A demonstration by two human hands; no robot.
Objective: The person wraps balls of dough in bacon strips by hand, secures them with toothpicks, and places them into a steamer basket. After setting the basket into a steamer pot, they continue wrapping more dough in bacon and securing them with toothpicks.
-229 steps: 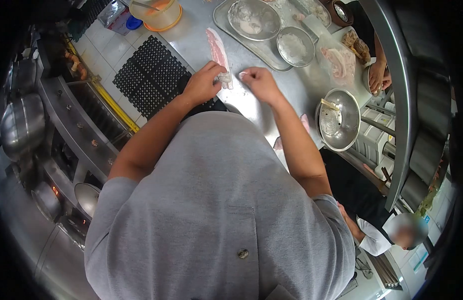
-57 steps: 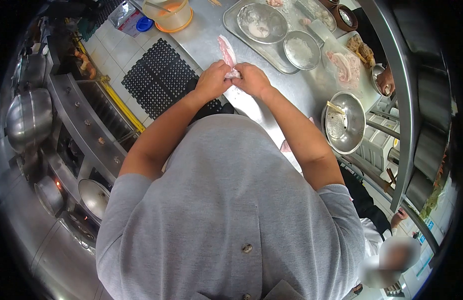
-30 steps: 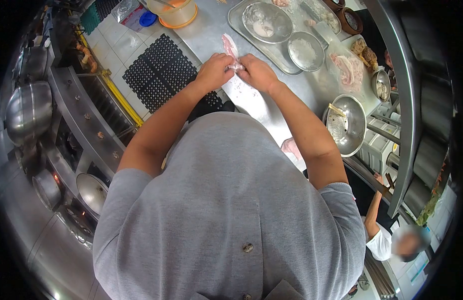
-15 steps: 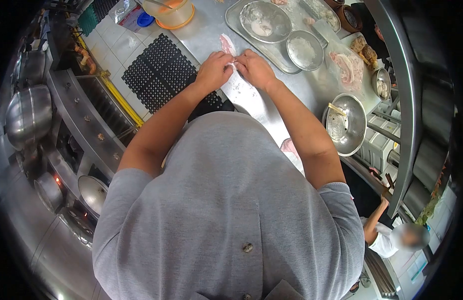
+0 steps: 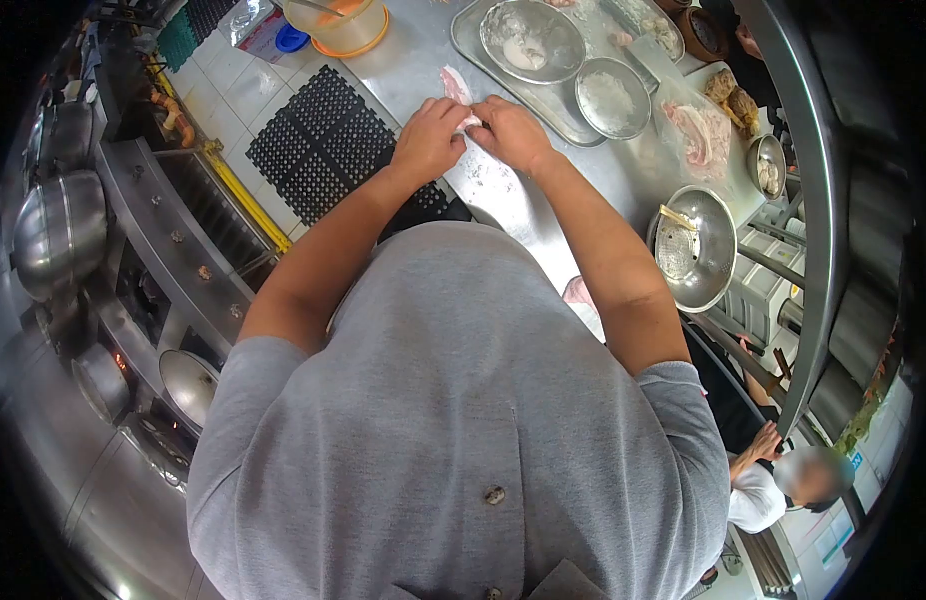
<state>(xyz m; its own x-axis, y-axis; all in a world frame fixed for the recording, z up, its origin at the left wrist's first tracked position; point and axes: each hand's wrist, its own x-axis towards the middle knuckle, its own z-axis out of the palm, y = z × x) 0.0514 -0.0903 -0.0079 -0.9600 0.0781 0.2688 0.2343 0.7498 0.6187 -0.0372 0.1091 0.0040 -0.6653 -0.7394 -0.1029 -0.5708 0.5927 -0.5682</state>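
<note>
My left hand (image 5: 430,138) and my right hand (image 5: 511,132) are close together over the steel table. Between their closed fingers is a strip of raw meat (image 5: 455,85), pink with a white edge. One end of it sticks out beyond the fingertips, and the rest is partly hidden by my hands. Just past my right hand lies a metal tray (image 5: 473,45). On it stand a steel bowl with white powder (image 5: 531,50) and a smaller bowl of white powder (image 5: 611,100).
A bag of raw meat (image 5: 698,135) lies to the right, near a steel strainer bowl (image 5: 718,265). An orange-rimmed tub (image 5: 348,30) stands at the far left corner. Behind me on the left is a stove with pans (image 5: 188,385). Another person (image 5: 758,495) works at lower right.
My hands have shifted slightly, and a little more of the meat shows between the fingers. At lower right, the other person's arm and head have moved.
</note>
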